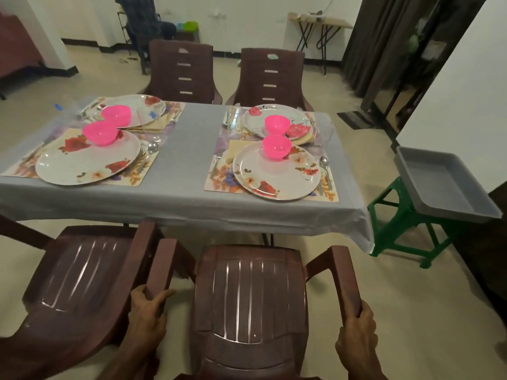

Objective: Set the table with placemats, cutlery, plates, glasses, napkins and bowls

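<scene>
Hands on the chair, both of them, with the laid counter just ahead.

Left hand [148, 311] has its fingers [162, 296] wrapped tight round the near end of one armrest, right hand [359, 329] is clamped on the other, and the brown chair [249, 300] sits between the person and the grey-clothed counter [192, 171]. A second brown chair [79, 275] stands just beside it on the left, armrests nearly touching. On the counter lie four floral placemats, each carrying a flowered plate [277, 174] with a pink bowl [276, 147] on it; forks and spoons lie beside the plates, folded napkins peek from under the far ones. Clear glasses are hard to make out. Two more chairs face from the far side. Off to the right, a grey tray [444, 185] rests on a green stool [397, 229].
</scene>
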